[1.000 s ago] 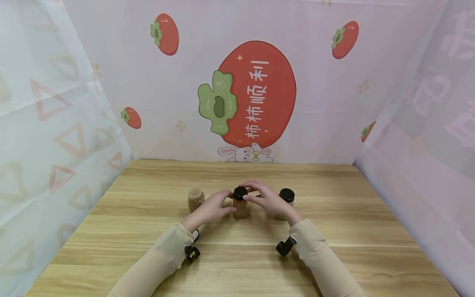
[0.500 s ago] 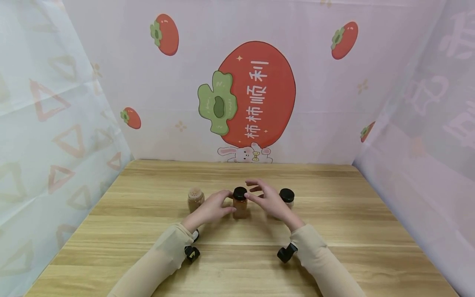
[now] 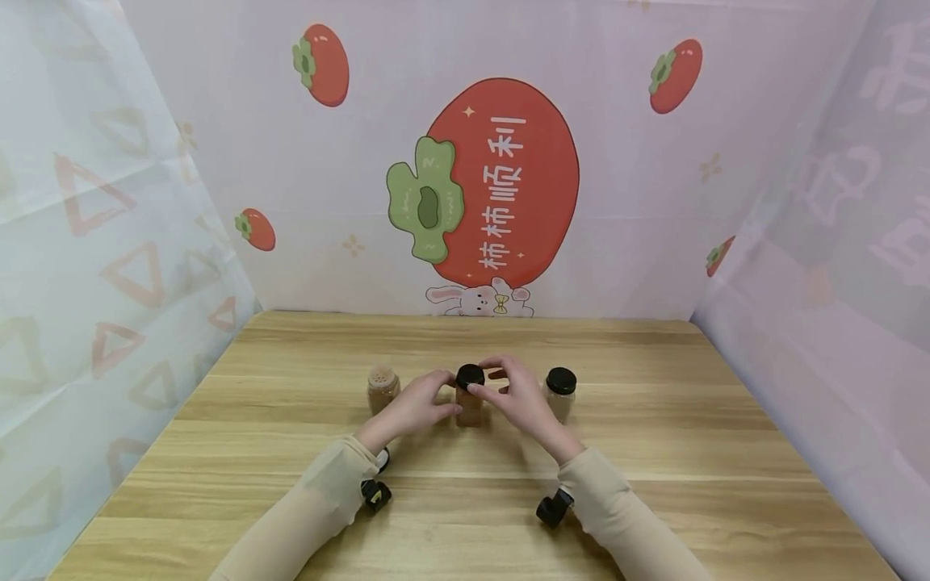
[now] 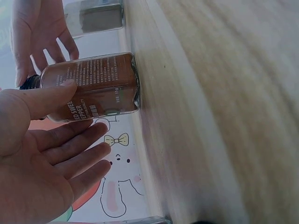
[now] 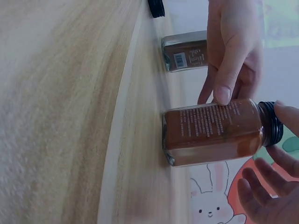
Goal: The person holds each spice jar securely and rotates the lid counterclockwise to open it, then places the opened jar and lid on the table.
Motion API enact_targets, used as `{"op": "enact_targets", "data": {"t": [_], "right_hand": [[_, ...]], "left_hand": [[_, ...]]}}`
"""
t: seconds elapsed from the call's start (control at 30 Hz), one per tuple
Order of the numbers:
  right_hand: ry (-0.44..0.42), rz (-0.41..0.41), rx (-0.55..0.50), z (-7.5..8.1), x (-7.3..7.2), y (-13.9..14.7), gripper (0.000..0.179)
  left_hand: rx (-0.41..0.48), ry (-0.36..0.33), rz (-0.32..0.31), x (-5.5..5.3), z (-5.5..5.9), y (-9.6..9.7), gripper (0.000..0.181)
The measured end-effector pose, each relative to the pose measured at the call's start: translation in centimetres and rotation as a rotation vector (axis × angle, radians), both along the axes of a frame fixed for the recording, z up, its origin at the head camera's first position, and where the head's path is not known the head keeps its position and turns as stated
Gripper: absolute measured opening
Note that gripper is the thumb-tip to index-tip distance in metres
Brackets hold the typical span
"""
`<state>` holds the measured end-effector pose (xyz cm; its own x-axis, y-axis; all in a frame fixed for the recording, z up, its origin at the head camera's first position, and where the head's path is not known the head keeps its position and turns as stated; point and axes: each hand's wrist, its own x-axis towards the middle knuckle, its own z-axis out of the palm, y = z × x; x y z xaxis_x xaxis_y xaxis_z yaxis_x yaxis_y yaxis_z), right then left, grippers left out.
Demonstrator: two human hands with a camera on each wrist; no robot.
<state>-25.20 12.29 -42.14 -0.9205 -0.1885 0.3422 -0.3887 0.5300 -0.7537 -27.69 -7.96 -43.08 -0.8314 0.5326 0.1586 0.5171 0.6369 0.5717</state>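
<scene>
A square glass spice jar [image 3: 470, 412] of red-brown powder stands upright on the table; its label reads in part "SWEET PEPPER" in the left wrist view. My left hand [image 3: 417, 407] holds the jar's body between thumb [image 4: 51, 99] and fingers, the other fingers spread out. At the top, my right hand [image 3: 519, 397] pinches the black cap [image 5: 273, 123] between thumb and forefinger, its remaining fingers loosely bent. To the left is an uncapped spice jar [image 3: 383, 391] with a shaker top of small holes, partly hidden by my left hand.
A third spice jar [image 3: 560, 394], black cap on, stands to the right, close behind my right forearm. One loose black cap [image 3: 383, 461] lies beside my left wrist. A printed cloth backdrop [image 3: 625, 242] rises at the table's [image 3: 465, 524] back edge.
My right fingers came off the cap half a second ago, opening out behind it, and now close on it again. My right wrist has swung left, uncovering more of the right jar.
</scene>
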Motion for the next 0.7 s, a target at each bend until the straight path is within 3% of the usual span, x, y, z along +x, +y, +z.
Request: {"op": "enact_targets", "data": {"t": [0.3, 0.7], "right_hand": [[0.014, 0.003, 0.0, 0.1, -0.1, -0.2, 0.04], [-0.02, 0.132, 0.057, 0.5, -0.9, 1.0, 0.036]], "left_hand": [[0.001, 0.002, -0.002, 0.0, 0.1, 0.0, 0.04], [0.0, 0.008, -0.022, -0.1, -0.1, -0.1, 0.041]]}}
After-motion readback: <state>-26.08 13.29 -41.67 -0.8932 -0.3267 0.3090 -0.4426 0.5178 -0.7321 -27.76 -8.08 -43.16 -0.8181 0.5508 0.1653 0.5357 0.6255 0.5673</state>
